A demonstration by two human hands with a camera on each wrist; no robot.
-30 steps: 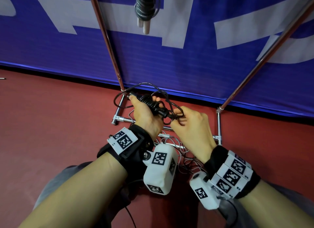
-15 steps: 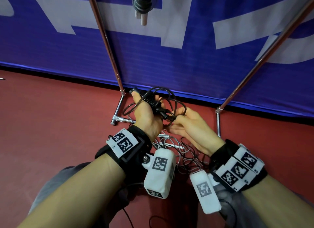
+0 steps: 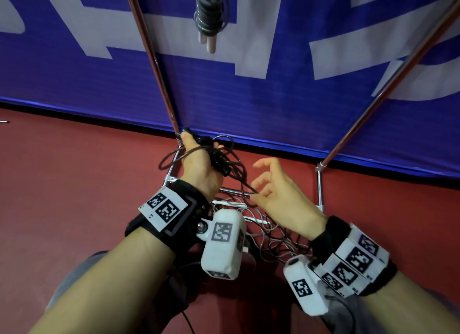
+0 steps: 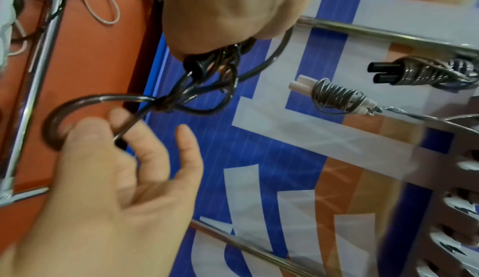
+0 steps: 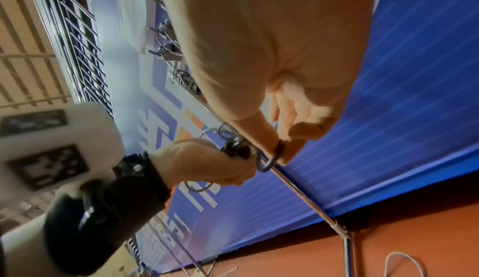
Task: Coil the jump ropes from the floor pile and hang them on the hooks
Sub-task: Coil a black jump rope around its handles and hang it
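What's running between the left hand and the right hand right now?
A stretch of the black jump rope: gripped in the left hand, it runs down to the right hand, whose fingers pinch it. Head view.

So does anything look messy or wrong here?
Yes: the black jump rope in the left hand is a loose tangle, with loops sticking out sideways, unlike the neatly wound rope hanging above. More ropes lie tangled on the floor.
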